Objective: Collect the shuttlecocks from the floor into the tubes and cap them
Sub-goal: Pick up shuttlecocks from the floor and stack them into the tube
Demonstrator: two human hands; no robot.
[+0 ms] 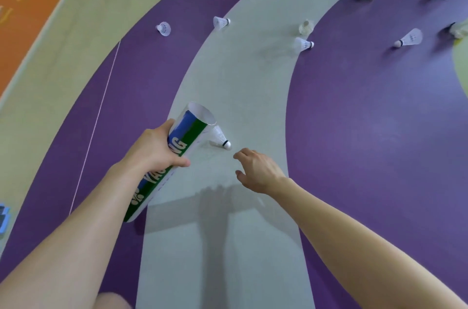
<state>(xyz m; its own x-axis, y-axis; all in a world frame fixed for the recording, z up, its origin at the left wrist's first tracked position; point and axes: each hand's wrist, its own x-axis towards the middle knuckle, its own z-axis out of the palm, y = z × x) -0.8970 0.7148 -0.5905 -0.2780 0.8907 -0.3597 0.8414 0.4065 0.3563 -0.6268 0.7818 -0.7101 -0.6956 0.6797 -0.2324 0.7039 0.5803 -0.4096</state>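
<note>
Left grip (154,149) closed round the tube (188,132), held slanted with its open mouth low, evidently to receive. Right grip (258,172) open and empty, fingers loosely spread, just short of the nearest shuttlecock (220,138), which lies on the grey floor (240,76) beside the tube mouth, cork toward the hand. Further shuttlecocks (221,22) lie scattered well beyond.

floor (354,131): purple and grey curved bands | nearest shuttlecock (220,139) on grey | other shuttlecocks (409,39) scattered beyond
</note>
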